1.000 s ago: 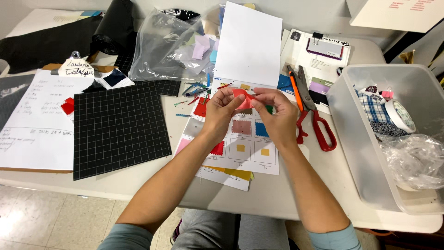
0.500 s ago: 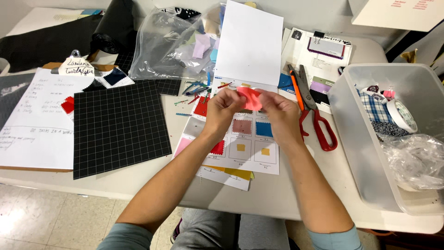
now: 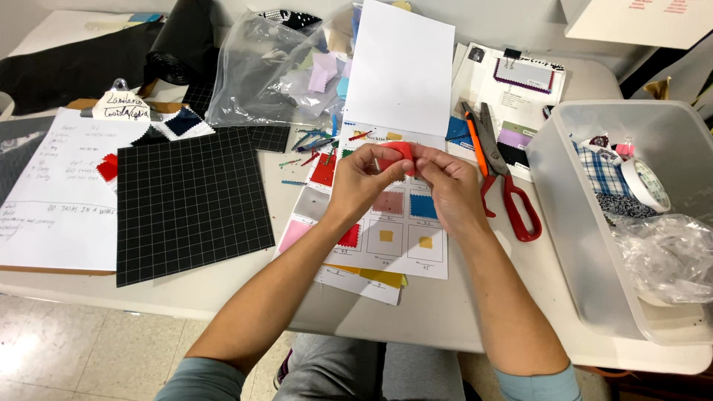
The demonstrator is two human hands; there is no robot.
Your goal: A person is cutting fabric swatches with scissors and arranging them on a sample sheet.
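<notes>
Hidden: most of the red fabric scrap (image 3: 402,151) sat behind the fingertips, so its full outline could not be made out; part of the swatch sheet (image 3: 386,236) lay under both hands.
Cut off: the clipboard (image 3: 52,193) ran off the left edge, and the clear plastic bin (image 3: 564,223) ran off the right.
Hard to tell: the handwriting on the clipboard paper was too small to read as anything but lines.
Scrap direction: its visible strip ran roughly left to right between the two hands; which end was which could not be told.
Scrap place: held in the air just above the upper part of the swatch sheet, below the blank white page (image 3: 401,67).
Left hand: the left hand (image 3: 364,178) was closed narrow, fingertips pinching the scrap's left side.
Right hand: the right hand (image 3: 449,186) was curled tight, thumb and fingers nipping the scrap's right side, touching the left hand's fingertips.
Nearby: red-handled scissors (image 3: 512,200) lay just right of the right hand, beside an orange pen (image 3: 475,145); a black grid mat (image 3: 189,204) lay well to the left.
</notes>
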